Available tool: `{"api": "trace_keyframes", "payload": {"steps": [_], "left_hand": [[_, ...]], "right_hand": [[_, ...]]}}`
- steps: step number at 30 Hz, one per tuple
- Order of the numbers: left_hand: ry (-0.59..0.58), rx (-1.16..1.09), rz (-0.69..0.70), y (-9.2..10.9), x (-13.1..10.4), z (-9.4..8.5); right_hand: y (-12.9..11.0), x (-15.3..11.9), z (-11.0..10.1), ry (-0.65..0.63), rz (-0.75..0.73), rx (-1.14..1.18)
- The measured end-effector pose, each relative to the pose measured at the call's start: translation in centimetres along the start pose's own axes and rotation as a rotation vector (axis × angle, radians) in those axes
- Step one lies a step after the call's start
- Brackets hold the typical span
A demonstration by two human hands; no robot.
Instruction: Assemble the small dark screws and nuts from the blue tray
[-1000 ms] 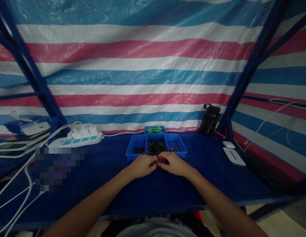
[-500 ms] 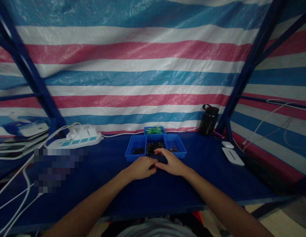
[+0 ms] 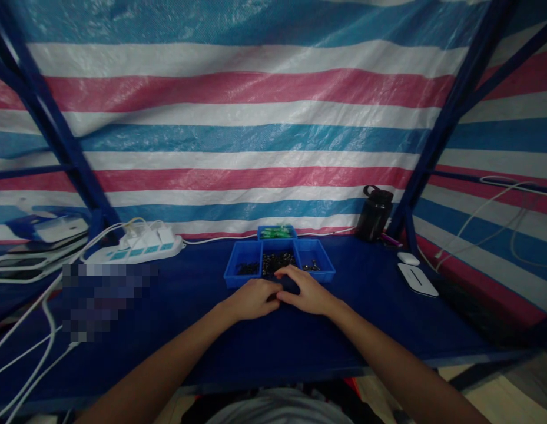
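Note:
My left hand (image 3: 254, 299) is low over the blue table, just in front of the blue parts trays. Its fingers are curled in toward the thumb, and whatever they hold, if anything, is hidden. From the other side my right hand (image 3: 309, 292) reaches in, thumb and fingers apart, with nothing visible between them. The right thumb tip meets the left fingertips. Behind the hands stand a left blue tray (image 3: 231, 268) with small dark parts, a middle tray of black parts (image 3: 278, 260), and a right tray (image 3: 328, 264) with a few shiny metal pieces (image 3: 312, 266).
A smaller tray of green pieces (image 3: 277, 232) sits behind. At left are a white power strip (image 3: 145, 254), cables and a blurred-out object (image 3: 105, 300). At right stand a black bottle (image 3: 374, 215) and a flat white case (image 3: 417, 280). Striped sheeting (image 3: 255, 138) hangs behind.
The view has shifted very slightly. Both hands keep the same pose and place in front of the trays.

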State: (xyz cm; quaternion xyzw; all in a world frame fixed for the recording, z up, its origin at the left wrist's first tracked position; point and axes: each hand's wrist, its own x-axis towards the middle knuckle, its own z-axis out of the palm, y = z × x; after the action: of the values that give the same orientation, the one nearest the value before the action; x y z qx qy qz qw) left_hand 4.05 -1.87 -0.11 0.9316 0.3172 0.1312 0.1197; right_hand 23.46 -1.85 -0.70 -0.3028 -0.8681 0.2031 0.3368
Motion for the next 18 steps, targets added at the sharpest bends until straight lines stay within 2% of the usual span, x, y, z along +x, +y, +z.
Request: {"api": "trace_keyframes", "payload": {"steps": [8,18], "left_hand": [[-0.008,-0.024,-0.005,-0.13,-0.10,0.02],[0.002,0.012,0.002,-0.30,-0.03,0.26]], "right_hand": [[-0.26,-0.07,-0.07,-0.028,-0.041,-0.031],[-0.19,-0.04,-0.12,-0.045,-0.015,-0.016]]}}
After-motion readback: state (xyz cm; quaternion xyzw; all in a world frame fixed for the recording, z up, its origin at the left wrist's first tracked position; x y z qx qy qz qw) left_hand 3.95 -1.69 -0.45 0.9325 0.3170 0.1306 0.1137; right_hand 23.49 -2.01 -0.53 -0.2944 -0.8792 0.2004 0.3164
